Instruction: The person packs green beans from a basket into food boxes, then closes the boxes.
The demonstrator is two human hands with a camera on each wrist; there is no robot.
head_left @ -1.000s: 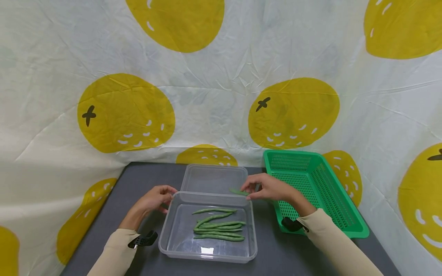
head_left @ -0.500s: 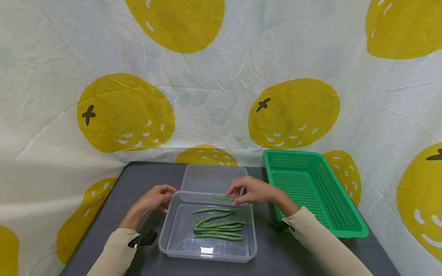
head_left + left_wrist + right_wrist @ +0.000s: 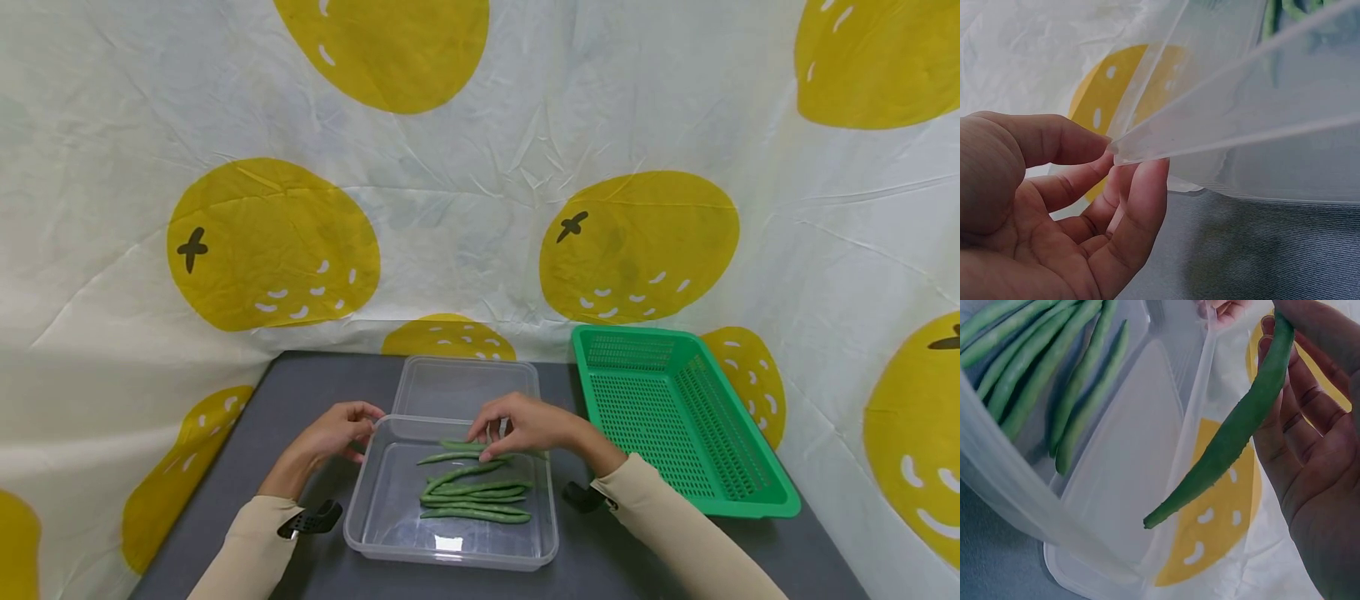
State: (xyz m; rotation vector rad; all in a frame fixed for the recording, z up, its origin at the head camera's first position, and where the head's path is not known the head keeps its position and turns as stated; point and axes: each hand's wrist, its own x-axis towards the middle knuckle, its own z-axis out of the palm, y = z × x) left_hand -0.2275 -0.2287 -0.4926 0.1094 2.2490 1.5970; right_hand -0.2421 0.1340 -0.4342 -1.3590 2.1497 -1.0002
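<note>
A clear plastic container [image 3: 450, 560] stands on the dark table, with several green beans [image 3: 480, 492] lying side by side on its floor. My left hand [image 3: 339, 435] pinches the container's far left corner between thumb and fingers; the left wrist view shows the rim [image 3: 1147, 147] caught there. Over the far part of the container, my right hand [image 3: 525, 423] pinches a single green bean [image 3: 1235, 425] between thumb and fingertips. That bean hangs above the others, slanting down in the right wrist view.
A clear lid [image 3: 465, 385] lies flat behind the container. At the right rests a green perforated basket [image 3: 750, 500] with nothing visible in it. A white cloth with yellow fruit prints [image 3: 465, 250] hangs behind the table [image 3: 315, 375].
My right hand has moved left and nearer with the green bean, from beyond the container's far right corner to over its far part. The left hand has stayed at its corner.
</note>
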